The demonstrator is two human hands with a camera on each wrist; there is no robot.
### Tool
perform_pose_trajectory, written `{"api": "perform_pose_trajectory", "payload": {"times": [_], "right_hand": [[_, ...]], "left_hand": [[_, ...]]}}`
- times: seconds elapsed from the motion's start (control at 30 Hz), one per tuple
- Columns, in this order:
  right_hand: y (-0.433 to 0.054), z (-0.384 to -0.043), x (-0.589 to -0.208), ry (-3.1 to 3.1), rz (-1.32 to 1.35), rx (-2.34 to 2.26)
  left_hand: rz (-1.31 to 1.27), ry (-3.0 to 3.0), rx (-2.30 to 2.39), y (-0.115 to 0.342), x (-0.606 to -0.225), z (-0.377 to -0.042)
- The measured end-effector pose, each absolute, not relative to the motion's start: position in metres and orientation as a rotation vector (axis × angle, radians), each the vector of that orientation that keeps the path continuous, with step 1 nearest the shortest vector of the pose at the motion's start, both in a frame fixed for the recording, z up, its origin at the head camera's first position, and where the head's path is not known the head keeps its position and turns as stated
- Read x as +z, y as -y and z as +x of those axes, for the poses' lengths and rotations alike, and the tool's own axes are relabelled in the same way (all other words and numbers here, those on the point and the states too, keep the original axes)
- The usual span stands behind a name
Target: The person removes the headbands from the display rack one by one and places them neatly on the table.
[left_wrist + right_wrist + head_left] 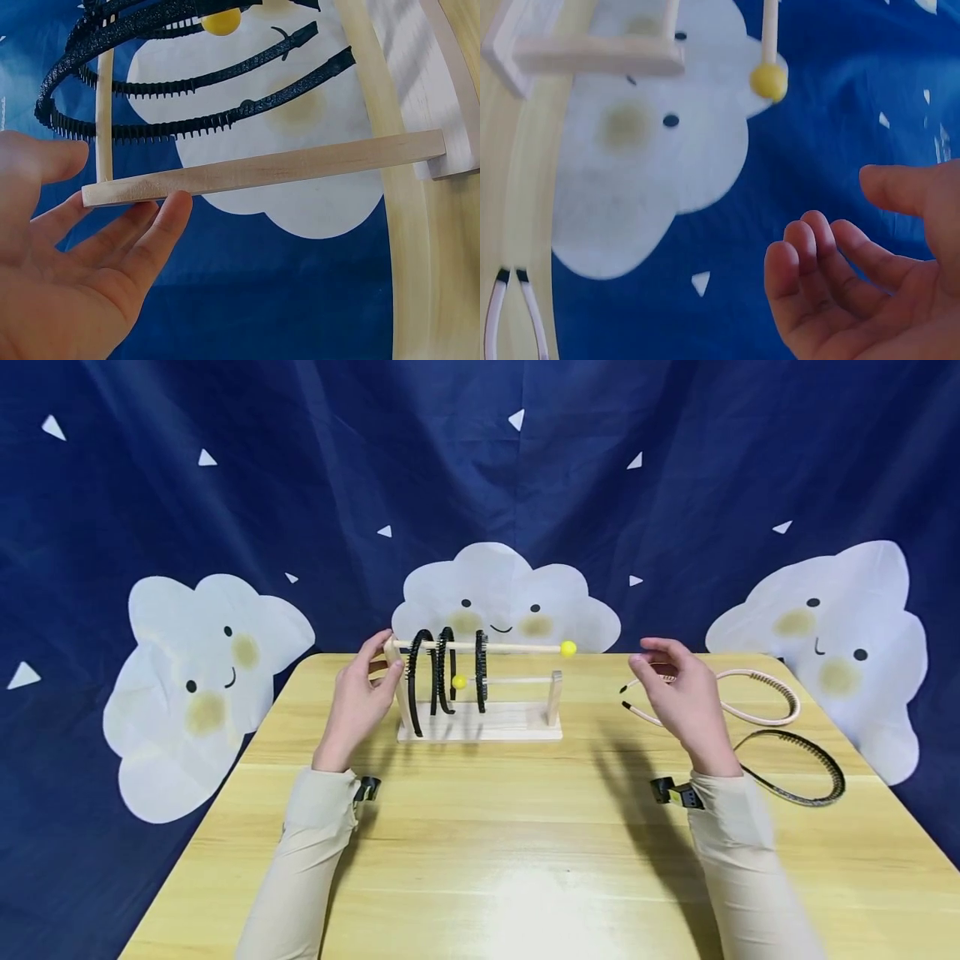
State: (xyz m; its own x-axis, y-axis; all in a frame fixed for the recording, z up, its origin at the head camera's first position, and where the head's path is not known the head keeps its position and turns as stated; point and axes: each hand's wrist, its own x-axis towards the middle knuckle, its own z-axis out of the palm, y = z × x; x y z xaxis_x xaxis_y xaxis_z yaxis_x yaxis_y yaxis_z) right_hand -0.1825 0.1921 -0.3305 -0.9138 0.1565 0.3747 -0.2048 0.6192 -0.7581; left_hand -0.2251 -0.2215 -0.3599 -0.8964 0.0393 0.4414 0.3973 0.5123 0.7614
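Note:
My left hand [362,695] is at the left post [262,166] of a wooden headband rack [510,720], its fingertips against the post's outer side and its thumb on the other side by the rod. Three black toothed headbands [445,672] hang on the upper rod, which ends in a yellow ball [568,648]. Raised above the table at the right, my right hand [684,697] holds nothing, its fingers bent and thumb apart. Beneath and beside it lie a pale headband [783,720] with black tips and a black headband [834,777].
The rack's shorter right post [555,697] carries a lower rod with a yellow ball [459,682] pointing left. The wooden table [480,827] runs back to a dark blue curtain [337,485] with white clouds. A camera strap [678,793] sits on the right wrist.

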Motion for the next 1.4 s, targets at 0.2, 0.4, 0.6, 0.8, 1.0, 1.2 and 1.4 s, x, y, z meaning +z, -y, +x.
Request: {"api": "perform_pose_trajectory", "payload": {"times": [0.2, 0.4, 0.6, 0.8, 1.0, 1.2, 1.4], "right_hand": [[-0.164, -0.186, -0.329, 2.423, 0.087, 1.263], [-0.136, -0.192, -0.324, 2.359, 0.174, 1.375], [-0.110, -0.195, -0.320, 2.231, 0.269, 1.557], [-0.080, -0.195, -0.314, 2.053, 0.292, 1.819], [-0.046, -0.195, -0.317, 1.927, 0.276, 1.970], [-0.023, -0.198, -0.328, 1.957, 0.230, 1.911], [-0.010, -0.205, -0.342, 2.073, 0.150, 1.633]], "left_hand": [[-0.370, 2.385, -1.338, 0.221, -0.361, -0.226], [-0.379, 2.376, -1.335, 0.222, -0.362, -0.227], [-0.379, 2.376, -1.326, 0.221, -0.361, -0.227], [-0.389, 2.365, -1.326, 0.221, -0.361, -0.227], [-0.383, 2.368, -1.329, 0.221, -0.361, -0.225], [-0.382, 2.375, -1.331, 0.221, -0.361, -0.225], [-0.385, 2.371, -1.326, 0.222, -0.362, -0.226]]}}
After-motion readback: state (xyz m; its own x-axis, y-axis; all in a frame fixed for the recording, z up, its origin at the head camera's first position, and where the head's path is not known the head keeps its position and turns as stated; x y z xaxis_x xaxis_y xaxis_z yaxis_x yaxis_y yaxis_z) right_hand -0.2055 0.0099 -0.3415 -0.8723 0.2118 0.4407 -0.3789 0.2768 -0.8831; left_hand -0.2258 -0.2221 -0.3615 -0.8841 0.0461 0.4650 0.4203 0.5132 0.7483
